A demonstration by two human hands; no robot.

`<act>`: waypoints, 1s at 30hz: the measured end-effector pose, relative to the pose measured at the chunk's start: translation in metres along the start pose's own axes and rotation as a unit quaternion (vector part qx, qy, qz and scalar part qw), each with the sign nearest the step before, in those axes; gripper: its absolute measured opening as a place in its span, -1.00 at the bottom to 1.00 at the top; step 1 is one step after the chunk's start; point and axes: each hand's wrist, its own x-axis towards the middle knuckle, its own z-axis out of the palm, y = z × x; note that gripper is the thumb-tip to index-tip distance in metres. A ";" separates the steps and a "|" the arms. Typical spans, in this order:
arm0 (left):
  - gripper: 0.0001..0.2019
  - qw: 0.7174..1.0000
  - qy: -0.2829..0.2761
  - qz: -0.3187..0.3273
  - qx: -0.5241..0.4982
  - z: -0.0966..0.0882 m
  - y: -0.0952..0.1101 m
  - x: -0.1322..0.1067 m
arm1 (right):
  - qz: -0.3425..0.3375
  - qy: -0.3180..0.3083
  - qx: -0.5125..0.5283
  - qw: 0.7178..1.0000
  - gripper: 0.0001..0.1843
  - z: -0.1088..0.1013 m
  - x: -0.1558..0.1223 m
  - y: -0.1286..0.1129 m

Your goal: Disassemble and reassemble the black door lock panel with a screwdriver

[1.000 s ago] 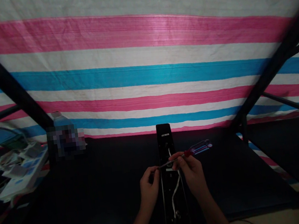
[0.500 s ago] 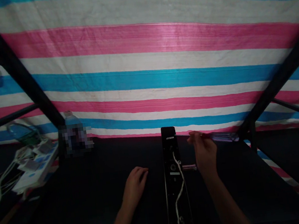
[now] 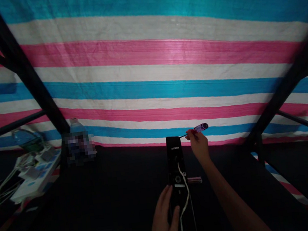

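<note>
A long black panel point(image 3: 175, 153) with small fittings lies lengthwise on the dark table. Along its face runs a whitish cable point(image 3: 186, 195). My left hand point(image 3: 164, 215) rests against the panel's left edge, fingers extended and thumb apart. My right hand point(image 3: 199, 145) is closed around a screwdriver point(image 3: 200, 127) with a clear purple handle. The screwdriver's thin shaft points left, and its tip is at the panel's far right corner; whether it touches I cannot tell. A short pinkish-silver item point(image 3: 195, 180) sits by the panel's right side.
At the left, a white power strip point(image 3: 38, 180) holds plugs and tangled white cables point(image 3: 0, 187). Plastic bottles point(image 3: 28, 139) stand behind it, beside a blurred patch. Dark metal posts point(image 3: 30, 82) slope on both sides before a striped tarp point(image 3: 152, 78).
My left hand has moved right from the table onto the panel's edge. My right hand has turned the screwdriver and brought its tip to the panel's far corner. The view has shifted slightly.
</note>
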 end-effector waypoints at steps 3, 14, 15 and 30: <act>-0.49 1.000 -0.011 -0.006 -0.010 0.025 -0.003 -0.015 | 0.016 -0.007 0.021 1.000 -0.48 -0.003 -0.001 0.000; -0.52 0.999 -0.008 0.028 -0.042 0.031 -0.022 -0.014 | 0.012 -0.043 0.016 0.999 -0.42 -0.002 0.004 -0.007; -0.51 0.999 0.003 0.030 -0.037 0.035 -0.023 -0.015 | 0.004 -0.051 0.015 0.999 -0.42 -0.002 0.003 -0.008; -0.51 0.998 -0.041 0.036 -0.026 0.032 -0.033 -0.011 | 0.014 -0.005 0.033 0.999 -0.46 -0.005 -0.016 -0.002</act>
